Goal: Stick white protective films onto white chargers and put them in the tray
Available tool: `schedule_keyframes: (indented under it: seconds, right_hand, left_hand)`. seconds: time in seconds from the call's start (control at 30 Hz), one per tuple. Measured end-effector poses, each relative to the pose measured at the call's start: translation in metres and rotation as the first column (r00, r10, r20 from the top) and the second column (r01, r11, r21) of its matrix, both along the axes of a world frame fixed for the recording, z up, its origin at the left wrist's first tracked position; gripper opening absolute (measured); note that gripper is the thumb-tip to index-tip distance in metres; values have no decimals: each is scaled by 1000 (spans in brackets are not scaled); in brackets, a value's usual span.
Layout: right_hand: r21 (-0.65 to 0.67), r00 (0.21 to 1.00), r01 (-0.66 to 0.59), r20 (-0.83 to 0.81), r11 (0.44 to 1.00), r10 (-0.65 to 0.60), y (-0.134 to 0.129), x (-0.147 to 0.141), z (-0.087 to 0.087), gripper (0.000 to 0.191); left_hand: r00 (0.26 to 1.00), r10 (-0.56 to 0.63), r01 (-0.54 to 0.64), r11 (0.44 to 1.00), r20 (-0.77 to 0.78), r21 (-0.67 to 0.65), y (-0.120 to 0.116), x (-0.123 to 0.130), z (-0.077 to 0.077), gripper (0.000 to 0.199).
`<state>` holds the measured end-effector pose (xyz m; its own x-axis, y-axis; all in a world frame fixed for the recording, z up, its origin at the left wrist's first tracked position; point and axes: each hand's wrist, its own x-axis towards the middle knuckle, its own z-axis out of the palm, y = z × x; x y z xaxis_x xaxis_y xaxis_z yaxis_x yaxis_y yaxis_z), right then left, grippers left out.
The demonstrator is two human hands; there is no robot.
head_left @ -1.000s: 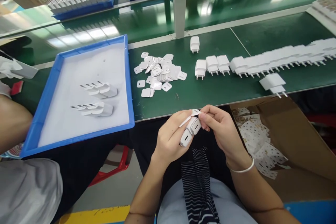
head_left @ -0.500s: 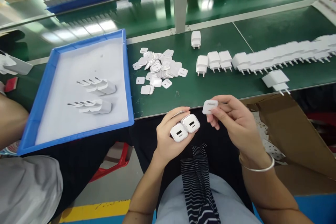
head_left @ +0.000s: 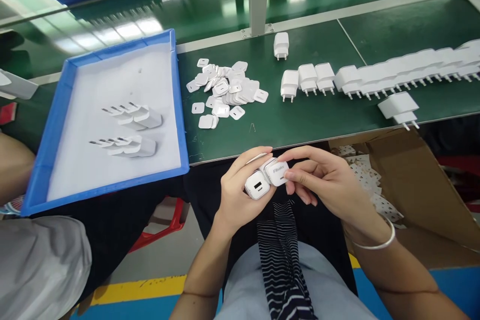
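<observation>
Just off the desk's [head_left: 307, 120] near edge, the left hand [head_left: 233, 191] is wrapped round two chargers [head_left: 257, 185]. The right hand [head_left: 318, 179] pinches a cover [head_left: 276, 173] against one charger's end.

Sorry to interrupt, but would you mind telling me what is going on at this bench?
At the green bench, a person's left hand grips two white chargers side by side, while the right hand holds a small lettered plate over the end of one. A pile of similar plates lies on the bench, between a blue-rimmed tray and a row of chargers.
</observation>
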<state>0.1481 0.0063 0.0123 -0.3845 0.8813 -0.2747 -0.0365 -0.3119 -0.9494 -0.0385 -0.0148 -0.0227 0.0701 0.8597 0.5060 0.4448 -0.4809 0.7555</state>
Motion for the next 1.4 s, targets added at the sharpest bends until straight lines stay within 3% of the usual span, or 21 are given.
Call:
schedule_keyframes:
  seconds: [0.7, 1.4]
  right_hand:
    - [-27, 1000, 0, -9, 1000, -1, 3, -2, -2, 26]
    - [-1, 996, -48, 69, 999, 48, 4, 1, -1, 24]
  left_hand:
    - [998, -12, 16, 997, -58, 70, -1, -2, -1, 43]
    - [997, -30, 33, 998, -74, 53, -2, -2, -2, 41]
